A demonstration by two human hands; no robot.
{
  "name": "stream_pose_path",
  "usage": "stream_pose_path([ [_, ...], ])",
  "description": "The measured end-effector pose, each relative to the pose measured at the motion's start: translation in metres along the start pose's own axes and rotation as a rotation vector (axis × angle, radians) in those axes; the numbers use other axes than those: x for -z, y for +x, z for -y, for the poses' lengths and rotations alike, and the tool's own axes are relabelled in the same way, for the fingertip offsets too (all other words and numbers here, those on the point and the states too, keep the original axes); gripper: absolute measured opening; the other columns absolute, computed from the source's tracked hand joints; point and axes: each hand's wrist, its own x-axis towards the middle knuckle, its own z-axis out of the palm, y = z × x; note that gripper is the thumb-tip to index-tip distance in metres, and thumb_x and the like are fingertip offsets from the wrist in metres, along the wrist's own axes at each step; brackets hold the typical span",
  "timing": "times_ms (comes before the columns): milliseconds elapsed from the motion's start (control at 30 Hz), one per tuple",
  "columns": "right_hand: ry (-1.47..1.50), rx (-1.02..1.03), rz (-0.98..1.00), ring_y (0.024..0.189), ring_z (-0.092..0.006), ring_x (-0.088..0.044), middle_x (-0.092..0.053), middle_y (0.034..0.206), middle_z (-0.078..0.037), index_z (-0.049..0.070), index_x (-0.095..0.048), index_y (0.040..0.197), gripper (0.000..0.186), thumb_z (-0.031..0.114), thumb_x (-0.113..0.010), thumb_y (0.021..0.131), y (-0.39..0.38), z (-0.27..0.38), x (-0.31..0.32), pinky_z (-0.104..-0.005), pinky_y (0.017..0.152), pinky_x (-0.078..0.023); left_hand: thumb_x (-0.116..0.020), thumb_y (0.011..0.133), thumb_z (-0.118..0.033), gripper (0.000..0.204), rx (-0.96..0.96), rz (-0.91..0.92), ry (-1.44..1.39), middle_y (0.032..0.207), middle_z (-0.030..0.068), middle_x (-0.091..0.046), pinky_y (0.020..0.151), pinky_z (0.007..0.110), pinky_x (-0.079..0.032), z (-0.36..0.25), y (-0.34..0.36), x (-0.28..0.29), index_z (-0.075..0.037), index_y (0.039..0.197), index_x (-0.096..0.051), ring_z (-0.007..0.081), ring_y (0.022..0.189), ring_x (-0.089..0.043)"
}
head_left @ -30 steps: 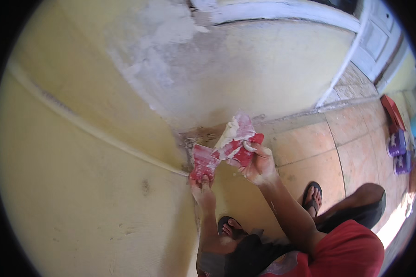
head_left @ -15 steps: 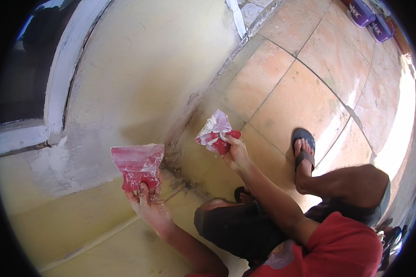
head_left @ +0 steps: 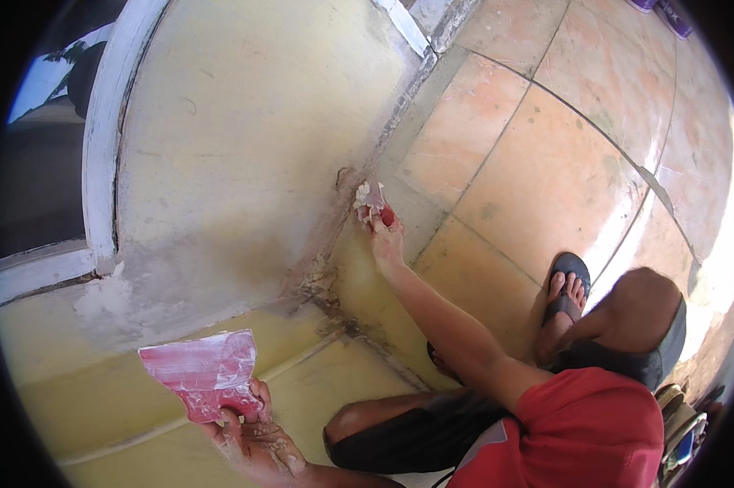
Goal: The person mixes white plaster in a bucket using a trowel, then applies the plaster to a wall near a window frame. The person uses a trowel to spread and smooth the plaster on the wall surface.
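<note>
My left hand (head_left: 257,439) grips a red plastic putty spreader (head_left: 204,370) by its narrow end, the wide blade turned up and smeared thinly with white filler. My right hand (head_left: 387,237) is closed on a smaller-looking red putty spreader (head_left: 377,207) that carries a thick lump of white filler. That spreader is close to the foot of the yellow wall (head_left: 253,122), by the rough, damaged strip (head_left: 322,252) where wall and floor meet. Whether its blade touches the wall I cannot tell. My fingers hide part of its handle.
A window with a worn white frame (head_left: 102,154) is at the left, with a whitish filler patch (head_left: 107,301) below its corner. Orange floor tiles (head_left: 530,171) stretch to the right. My sandalled foot (head_left: 568,285) rests on them. Purple buckets (head_left: 672,18) stand at the far right.
My right hand has reached forward and left, bringing its filler-loaded spreader to the wall's base. My left hand has drawn back down and to the left with its spreader.
</note>
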Motion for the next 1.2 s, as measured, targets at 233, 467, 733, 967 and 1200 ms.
stream_pose_path([
  [233, -0.617, 0.529, -0.402, 0.099, -0.0193, -0.065, -0.073, 0.111, -0.012, 0.009, -0.042, 0.159, 0.057, 0.008, -0.055, 0.103, 0.019, -0.057, -0.124, -0.0319, 0.092, -0.051, -0.058, 0.102, -0.006, 0.054, 0.051, -0.057, 0.091, 0.138, 0.0201, -0.054, 0.104, 0.053, -0.056, 0.025, 0.010, 0.001, -0.002, 0.152, -0.038, 0.0388, 0.118, -0.060],
  [467, -0.304, 0.082, -0.068, 0.080, -0.0231, -0.067, -0.071, 0.094, -0.015, 0.001, -0.061, 0.142, 0.047, 0.008, -0.060, 0.095, -0.087, -0.057, -0.058, -0.0395, 0.072, -0.052, -0.059, 0.103, -0.008, 0.053, 0.084, -0.060, 0.021, 0.137, 0.0205, -0.054, 0.101, 0.048, -0.056, 0.025, 0.022, 0.014, -0.003, 0.152, -0.039, 0.0384, 0.112, -0.062],
  [733, -0.452, -0.116, -0.323, 0.102, -0.0396, -0.069, -0.071, 0.102, -0.028, -0.005, -0.068, 0.120, 0.042, 0.023, -0.054, 0.092, 0.095, -0.027, -0.058, -0.0497, 0.087, -0.054, -0.059, 0.102, -0.008, 0.054, 0.164, 0.021, -0.169, 0.142, 0.0226, -0.051, 0.104, 0.051, -0.056, 0.025, 0.028, 0.016, -0.003, 0.153, -0.040, 0.0409, 0.116, -0.062],
  [967, -0.632, 0.129, -0.206, 0.113, -0.0473, -0.064, -0.064, 0.128, -0.030, 0.000, -0.053, 0.146, 0.053, 0.016, -0.055, 0.096, -0.005, 0.013, -0.141, -0.0521, 0.098, -0.050, -0.061, 0.101, -0.008, 0.052, 0.136, -0.027, -0.119, 0.141, 0.0206, -0.053, 0.086, 0.043, -0.057, 0.021, 0.025, 0.022, -0.002, 0.149, -0.044, 0.0367, 0.112, -0.062],
  [1200, -0.768, 0.287, 0.220, 0.101, -0.0350, -0.067, -0.069, 0.114, -0.023, 0.003, -0.055, 0.146, 0.055, 0.002, -0.059, 0.092, -0.115, -0.006, -0.113, -0.0457, 0.088, -0.052, -0.057, 0.103, -0.005, 0.051, 0.163, 0.104, -0.171, 0.142, 0.0229, -0.053, 0.108, 0.053, -0.055, 0.021, 0.034, 0.043, 0.002, 0.151, -0.039, 0.0421, 0.118, -0.062],
])
